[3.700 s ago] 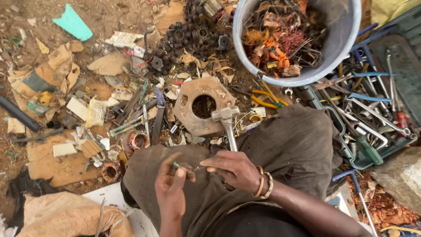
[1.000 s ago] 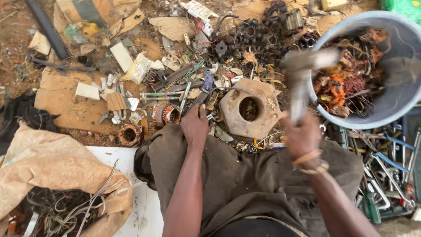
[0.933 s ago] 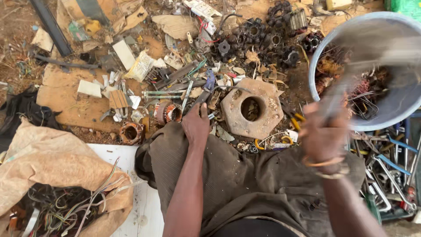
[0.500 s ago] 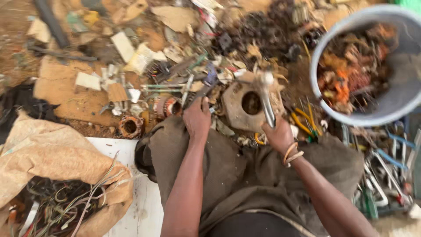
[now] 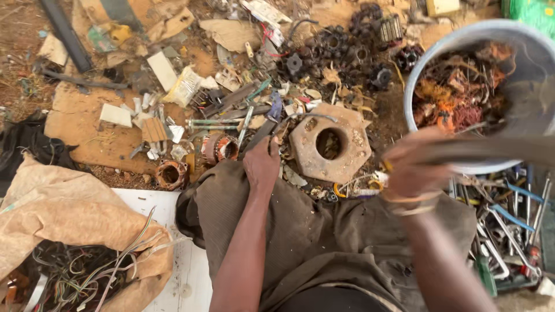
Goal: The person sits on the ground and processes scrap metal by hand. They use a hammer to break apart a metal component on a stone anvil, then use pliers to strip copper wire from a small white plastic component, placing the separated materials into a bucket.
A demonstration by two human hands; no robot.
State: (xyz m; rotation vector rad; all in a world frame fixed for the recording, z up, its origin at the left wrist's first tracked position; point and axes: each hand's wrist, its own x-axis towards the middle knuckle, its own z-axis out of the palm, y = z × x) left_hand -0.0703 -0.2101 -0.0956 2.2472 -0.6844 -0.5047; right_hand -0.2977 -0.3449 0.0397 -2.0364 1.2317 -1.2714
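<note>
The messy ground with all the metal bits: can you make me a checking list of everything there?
Surface: bare dirt ground, with flat cardboard and a white board.
Job's things: rusty octagonal metal block with a round hole; blurred hammer.
Clutter: copper coils, dark gears, scrap strips, paper bits.
Hands: left hand presses a small piece beside the block; right hand, blurred, grips the hammer.
Cables: wire tangle in the brown sack; more wire in the grey bucket.
Surroundings: tray of wrenches and screwdrivers at the right.
</note>
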